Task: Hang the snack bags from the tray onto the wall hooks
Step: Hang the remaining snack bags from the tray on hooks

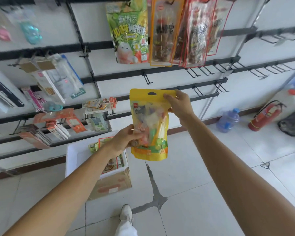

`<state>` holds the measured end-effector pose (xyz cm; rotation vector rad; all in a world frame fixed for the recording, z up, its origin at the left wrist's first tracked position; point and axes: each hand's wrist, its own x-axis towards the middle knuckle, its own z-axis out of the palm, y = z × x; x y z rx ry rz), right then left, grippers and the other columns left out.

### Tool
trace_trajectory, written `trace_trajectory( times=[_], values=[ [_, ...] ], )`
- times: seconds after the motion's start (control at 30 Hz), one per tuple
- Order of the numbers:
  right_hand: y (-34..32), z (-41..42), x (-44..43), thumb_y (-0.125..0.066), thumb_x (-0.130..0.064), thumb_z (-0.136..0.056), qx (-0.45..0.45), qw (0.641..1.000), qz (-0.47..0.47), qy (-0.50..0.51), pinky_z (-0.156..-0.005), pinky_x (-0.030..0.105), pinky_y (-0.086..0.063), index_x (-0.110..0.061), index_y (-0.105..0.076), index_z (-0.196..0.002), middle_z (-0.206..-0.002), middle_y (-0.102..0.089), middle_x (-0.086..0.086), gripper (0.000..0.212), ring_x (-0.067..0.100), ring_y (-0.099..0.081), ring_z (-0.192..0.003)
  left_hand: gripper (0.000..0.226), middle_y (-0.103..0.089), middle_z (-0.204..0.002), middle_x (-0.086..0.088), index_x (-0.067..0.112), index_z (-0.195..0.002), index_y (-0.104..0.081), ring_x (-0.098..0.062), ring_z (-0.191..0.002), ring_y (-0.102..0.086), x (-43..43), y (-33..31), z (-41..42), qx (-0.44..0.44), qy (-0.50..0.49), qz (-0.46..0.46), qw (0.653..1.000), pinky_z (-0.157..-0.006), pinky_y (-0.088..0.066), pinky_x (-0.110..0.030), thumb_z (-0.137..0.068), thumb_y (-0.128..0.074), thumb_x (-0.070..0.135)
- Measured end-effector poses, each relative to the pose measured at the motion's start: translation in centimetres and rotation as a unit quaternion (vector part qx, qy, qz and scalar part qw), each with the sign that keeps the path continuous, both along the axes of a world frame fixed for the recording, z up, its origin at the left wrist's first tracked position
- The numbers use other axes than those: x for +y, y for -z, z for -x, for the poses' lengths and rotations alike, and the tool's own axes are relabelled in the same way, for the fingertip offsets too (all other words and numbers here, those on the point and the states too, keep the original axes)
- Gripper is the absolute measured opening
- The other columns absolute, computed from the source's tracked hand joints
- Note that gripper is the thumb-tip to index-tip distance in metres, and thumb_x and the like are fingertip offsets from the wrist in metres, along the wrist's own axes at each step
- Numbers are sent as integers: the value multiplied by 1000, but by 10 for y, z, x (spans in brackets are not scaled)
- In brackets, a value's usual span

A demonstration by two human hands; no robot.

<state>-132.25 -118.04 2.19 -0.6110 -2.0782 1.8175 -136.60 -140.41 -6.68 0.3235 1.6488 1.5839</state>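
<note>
I hold a yellow snack bag (149,123) upright in front of the wall rack, its hang hole at the top. My left hand (124,140) grips its lower left side. My right hand (179,106) pinches its top right corner. Below, a white tray (71,159) sits on a cardboard box (112,186) and holds more snack bags (112,163), partly hidden by my left arm. An empty black wall hook (147,78) sticks out just above the bag. A green snack bag (129,31) and clear red-edged bags (182,31) hang higher up.
Stationery packs (58,79) fill the hooks on the left. Several empty hooks (206,70) line the rails to the right. A blue water jug (227,120), a red fire extinguisher (264,116) and a dark bag (293,125) stand on the floor at right. My shoe (125,212) is below.
</note>
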Motion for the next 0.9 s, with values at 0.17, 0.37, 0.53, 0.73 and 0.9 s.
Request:
trace_trajectory(
  times=[0.17, 0.37, 0.53, 0.73, 0.9],
  values=[
    [-1, -6, 30, -61, -23, -92, 16, 998, -36, 43, -69, 48, -57, -16, -62, -82, -76, -64, 2, 12, 25, -64, -73, 72, -70, -113, -18, 16, -126, -58, -27, -91, -64, 35, -2, 8, 5, 45, 16, 999, -78, -53, -30, -62, -83, 37],
    [-16, -9, 78, -61, -22, -95, 16, 996, -29, 84, -78, 54, -57, -2, -60, -101, -85, -64, 6, 21, 23, -64, -79, 75, -67, -127, 2, 28, -130, -58, -18, -120, -60, 92, -39, 54, 37, 106, 3, 994, -105, -40, -45, -64, -80, 56],
    [-37, -17, 126, -64, -22, -94, 42, 994, -36, 98, -72, 49, -57, -9, -61, -93, -79, -63, 6, 14, 22, -63, -73, 41, -74, -107, 5, 23, -107, -70, -13, -102, -68, 165, -115, 92, 141, 76, -73, 984, -91, -49, -29, -71, -79, 41],
    [-51, -35, 176, -61, -17, -98, 85, 987, 40, 130, -71, 39, -58, -12, -62, -95, -83, -63, 6, 5, 21, -65, -74, 19, -72, -96, 1, 24, -93, -75, -14, -92, -66, 253, -182, 111, 297, 150, -43, 942, -86, -51, -29, -76, -80, 31],
    [-69, -50, 233, -61, -14, -98, 99, 986, 37, 131, -74, 42, -56, -13, -61, -93, -79, -64, 5, 5, 22, -65, -74, 12, -70, -86, 1, 11, -98, -73, 3, -69, -63, 324, -206, 97, 390, 209, 2, 897, -67, -47, -11, -87, -74, 18]
  ],
)
